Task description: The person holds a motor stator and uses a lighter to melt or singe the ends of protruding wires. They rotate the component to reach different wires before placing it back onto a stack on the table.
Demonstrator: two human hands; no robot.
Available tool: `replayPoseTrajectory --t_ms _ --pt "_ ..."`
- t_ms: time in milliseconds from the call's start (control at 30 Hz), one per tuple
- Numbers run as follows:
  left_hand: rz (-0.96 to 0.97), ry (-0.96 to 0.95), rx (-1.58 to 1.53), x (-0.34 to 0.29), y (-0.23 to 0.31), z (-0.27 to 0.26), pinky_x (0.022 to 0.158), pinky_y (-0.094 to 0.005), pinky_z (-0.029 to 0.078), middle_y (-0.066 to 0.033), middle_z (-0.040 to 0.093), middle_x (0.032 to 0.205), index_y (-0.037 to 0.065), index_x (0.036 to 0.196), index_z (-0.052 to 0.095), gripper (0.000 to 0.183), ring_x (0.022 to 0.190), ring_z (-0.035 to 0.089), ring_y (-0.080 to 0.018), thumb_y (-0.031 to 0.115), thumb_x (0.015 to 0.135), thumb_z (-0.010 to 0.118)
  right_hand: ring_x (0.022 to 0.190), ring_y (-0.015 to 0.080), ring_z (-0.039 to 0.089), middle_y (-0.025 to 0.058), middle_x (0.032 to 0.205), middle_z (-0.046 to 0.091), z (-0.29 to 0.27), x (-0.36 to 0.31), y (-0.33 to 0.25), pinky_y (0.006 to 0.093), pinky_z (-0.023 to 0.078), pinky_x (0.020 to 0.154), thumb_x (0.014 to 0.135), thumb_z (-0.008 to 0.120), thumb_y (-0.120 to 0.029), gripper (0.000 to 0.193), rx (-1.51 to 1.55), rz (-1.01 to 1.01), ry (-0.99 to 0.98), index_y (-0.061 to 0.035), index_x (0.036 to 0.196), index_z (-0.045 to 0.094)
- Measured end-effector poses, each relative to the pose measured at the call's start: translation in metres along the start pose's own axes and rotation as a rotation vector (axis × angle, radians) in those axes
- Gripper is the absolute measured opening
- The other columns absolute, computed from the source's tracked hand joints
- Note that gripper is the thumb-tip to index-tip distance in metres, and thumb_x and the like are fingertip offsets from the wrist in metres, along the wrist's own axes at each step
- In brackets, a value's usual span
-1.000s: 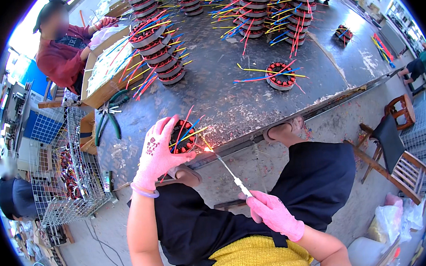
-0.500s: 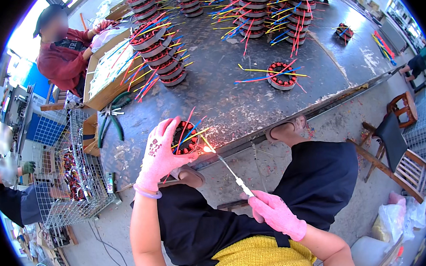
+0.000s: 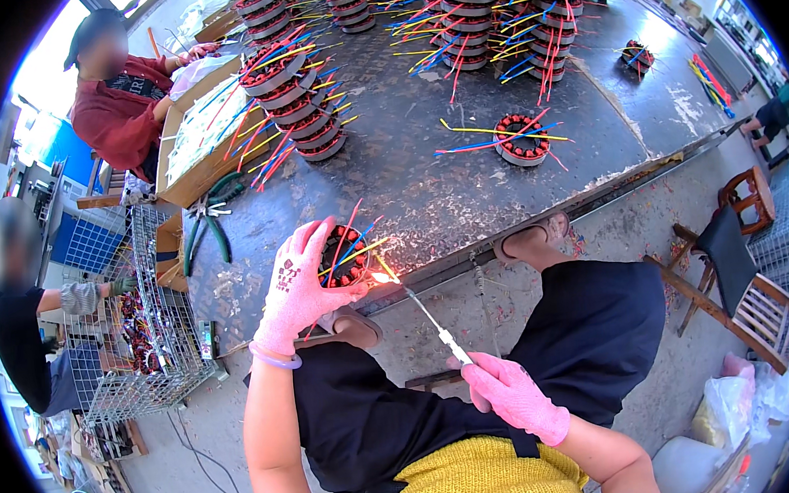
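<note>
My left hand (image 3: 294,284), in a pink glove, is closed around a motor stator (image 3: 344,254) at the table's front edge. Red coils line the ring, and red, blue and yellow wires stick out of it. In my right hand (image 3: 514,396), also pink-gloved, is a slim torch (image 3: 450,341) with a white section and a thin metal tube. An orange flame (image 3: 385,278) burns at its tip, right by the stator's rim and a yellow wire end. Farther back, another stator (image 3: 523,141) lies on the table with its wires crossed over it.
Tall stacks of stators (image 3: 300,99) stand on the dark table (image 3: 408,169). Green-handled pliers (image 3: 205,224) lie at its left edge, near a cardboard box (image 3: 172,161). A wire basket (image 3: 141,388) stands left; two co-workers are on that side. A wooden chair (image 3: 730,271) stands right.
My hands, the stator and the torch have hardly moved; the flame's shape differs slightly. At the far left, a co-worker has come further into view, a gloved hand now over the wire basket.
</note>
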State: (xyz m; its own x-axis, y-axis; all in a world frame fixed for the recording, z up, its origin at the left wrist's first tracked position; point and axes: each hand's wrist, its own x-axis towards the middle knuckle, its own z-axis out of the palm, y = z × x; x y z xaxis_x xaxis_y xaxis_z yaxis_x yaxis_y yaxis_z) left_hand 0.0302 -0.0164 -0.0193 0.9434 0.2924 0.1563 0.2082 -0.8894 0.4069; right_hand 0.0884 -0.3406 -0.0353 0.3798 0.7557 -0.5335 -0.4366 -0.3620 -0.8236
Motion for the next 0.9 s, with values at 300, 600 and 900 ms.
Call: replayPoseTrajectory --t_ms 300,600,900 --pt "0.003 0.001 0.005 -0.001 -0.003 0.0 0.111 -0.0447 0.04 -0.0201 0.053 0.138 -0.001 0.143 0.048 0.097 0.13 0.051 -0.0386 0.034 0.063 0.09 0.061 0.0068 0.047 -0.001 0.067 0.051 0.002 -0.001 -0.006 0.0265 0.04 0.058 0.106 0.049 -0.027 0.036 0.01 0.008 -0.004 0.0012 0.125 0.06" --pt "0.003 0.008 0.009 -0.001 -0.004 0.002 0.11 -0.0443 0.041 -0.0193 0.053 0.137 0.0 0.143 0.049 0.098 0.128 0.052 -0.0381 0.033 0.061 0.092 0.063 0.0062 0.045 -0.0021 0.071 0.051 0.0 0.001 0.002 0.0244 0.038 0.059 0.106 0.05 -0.026 0.037 0.058 0.007 -0.011 0.0025 0.128 0.06" --pt "0.006 -0.01 -0.018 0.001 -0.003 0.001 0.111 -0.0454 0.04 -0.0195 0.051 0.139 0.002 0.143 0.048 0.097 0.13 0.05 -0.0389 0.04 0.065 0.09 0.06 0.0062 0.046 -0.0017 0.068 0.05 0.002 0.003 0.005 0.0255 0.039 0.057 0.106 0.049 -0.026 0.036 0.062 -0.018 -0.011 0.001 0.125 0.06"
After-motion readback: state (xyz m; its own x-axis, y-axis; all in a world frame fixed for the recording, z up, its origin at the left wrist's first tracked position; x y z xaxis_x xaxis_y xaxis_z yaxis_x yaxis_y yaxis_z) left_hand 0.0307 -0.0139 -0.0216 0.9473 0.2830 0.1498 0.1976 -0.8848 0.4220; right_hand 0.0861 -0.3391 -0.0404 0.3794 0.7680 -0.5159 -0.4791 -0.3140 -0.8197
